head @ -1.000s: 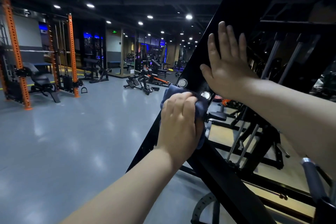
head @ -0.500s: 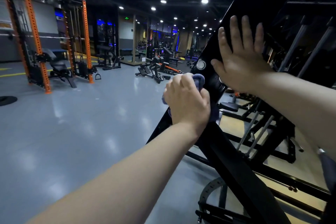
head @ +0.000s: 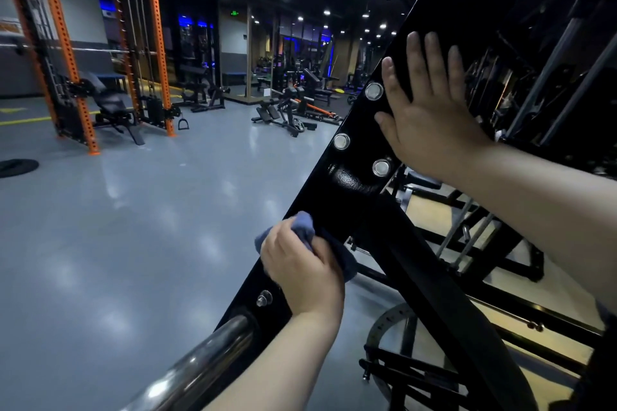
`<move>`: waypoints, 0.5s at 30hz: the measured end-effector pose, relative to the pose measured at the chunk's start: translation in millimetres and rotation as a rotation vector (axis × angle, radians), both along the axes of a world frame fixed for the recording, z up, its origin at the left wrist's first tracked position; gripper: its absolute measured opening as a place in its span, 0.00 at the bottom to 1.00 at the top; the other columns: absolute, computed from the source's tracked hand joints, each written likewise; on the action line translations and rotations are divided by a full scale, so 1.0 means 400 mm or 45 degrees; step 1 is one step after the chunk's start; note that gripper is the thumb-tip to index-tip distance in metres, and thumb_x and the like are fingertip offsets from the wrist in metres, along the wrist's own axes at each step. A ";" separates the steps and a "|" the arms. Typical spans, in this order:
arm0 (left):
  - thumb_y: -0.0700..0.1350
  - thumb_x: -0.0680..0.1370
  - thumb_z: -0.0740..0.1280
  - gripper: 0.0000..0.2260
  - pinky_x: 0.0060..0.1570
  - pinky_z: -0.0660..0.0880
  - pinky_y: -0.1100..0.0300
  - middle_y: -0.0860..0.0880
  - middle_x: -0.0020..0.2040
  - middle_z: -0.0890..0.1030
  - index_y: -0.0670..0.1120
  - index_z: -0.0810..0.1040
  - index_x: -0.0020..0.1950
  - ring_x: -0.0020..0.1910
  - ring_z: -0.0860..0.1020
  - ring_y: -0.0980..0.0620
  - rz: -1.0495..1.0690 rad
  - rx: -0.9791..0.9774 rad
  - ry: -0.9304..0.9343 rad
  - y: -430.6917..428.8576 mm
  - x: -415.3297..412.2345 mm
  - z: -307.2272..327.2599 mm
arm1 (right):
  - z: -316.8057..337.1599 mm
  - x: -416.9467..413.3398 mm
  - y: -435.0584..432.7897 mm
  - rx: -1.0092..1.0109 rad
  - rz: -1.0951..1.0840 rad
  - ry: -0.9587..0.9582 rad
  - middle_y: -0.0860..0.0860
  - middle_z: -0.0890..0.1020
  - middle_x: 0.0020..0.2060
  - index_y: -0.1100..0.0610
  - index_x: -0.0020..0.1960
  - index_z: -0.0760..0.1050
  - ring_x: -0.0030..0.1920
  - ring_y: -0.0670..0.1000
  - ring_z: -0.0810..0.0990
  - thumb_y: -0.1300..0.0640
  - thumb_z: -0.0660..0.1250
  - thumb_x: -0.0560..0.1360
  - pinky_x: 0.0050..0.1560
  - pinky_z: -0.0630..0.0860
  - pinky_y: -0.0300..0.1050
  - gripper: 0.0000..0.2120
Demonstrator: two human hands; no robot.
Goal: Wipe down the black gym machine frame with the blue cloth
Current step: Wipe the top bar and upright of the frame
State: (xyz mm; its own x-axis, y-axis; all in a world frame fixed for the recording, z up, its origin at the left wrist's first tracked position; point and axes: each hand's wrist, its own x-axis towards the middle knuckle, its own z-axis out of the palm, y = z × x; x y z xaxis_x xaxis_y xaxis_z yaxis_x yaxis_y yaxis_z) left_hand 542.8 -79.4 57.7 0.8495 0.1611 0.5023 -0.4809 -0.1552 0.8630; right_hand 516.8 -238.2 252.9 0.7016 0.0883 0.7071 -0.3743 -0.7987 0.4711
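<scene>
Low on the slanting black frame, just above the chrome bar and a hex bolt, the left hand bunches the blue cloth in a closed grip against the frame's edge. A stroke further down could snag the cloth on that bolt or knock knuckles on the bar. The right hand, fingers spread flat, presses on the frame higher up and may smear the paint. An orange rack stands well off to the left. Round chrome caps break the frame's face between the hands.
</scene>
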 end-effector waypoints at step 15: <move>0.38 0.74 0.60 0.16 0.65 0.68 0.44 0.39 0.61 0.77 0.36 0.75 0.60 0.64 0.73 0.38 -0.086 -0.095 0.125 0.030 -0.022 -0.111 | -0.103 0.003 0.043 -0.175 0.041 0.069 0.71 0.46 0.79 0.64 0.82 0.49 0.81 0.67 0.43 0.39 0.47 0.82 0.73 0.38 0.75 0.37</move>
